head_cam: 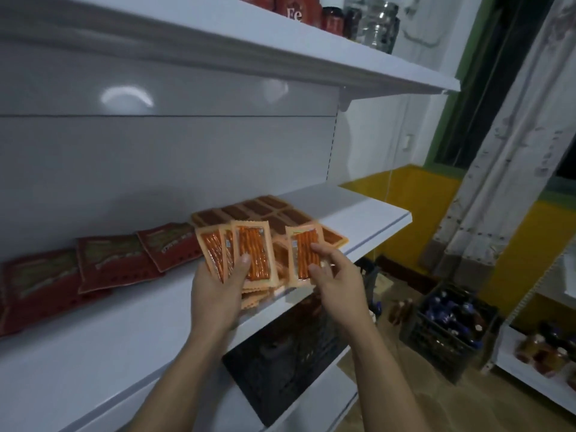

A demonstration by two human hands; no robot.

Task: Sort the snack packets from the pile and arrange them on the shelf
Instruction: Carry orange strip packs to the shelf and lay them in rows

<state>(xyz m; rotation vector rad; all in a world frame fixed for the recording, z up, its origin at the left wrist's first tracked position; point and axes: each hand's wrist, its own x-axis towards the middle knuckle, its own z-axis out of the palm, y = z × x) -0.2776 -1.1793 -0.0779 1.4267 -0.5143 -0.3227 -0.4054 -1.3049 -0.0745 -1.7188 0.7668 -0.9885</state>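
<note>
Item: fan of orange-bordered clear plastic snack packets [251, 258] filled with orange sticks, gripped in the left hand [218, 288], with the thumb laid across the top one. The fan is held just above the front edge of the white metal shelf [93, 353].

Item: single matching packet [304, 254], pinched in the right hand [333, 275] and held just right of the fan. The long axes of all held packets run near to far, with the printed faces turned up.

Adjacent stock: flat brown-filled packets [271, 213] are laid in rows just beyond the hands, and red foil packets [115, 266] overlap in a line to the left.

Judgement: the right hand is nearer the brown rows, so the single packet is likely to be placed beside them.
</note>
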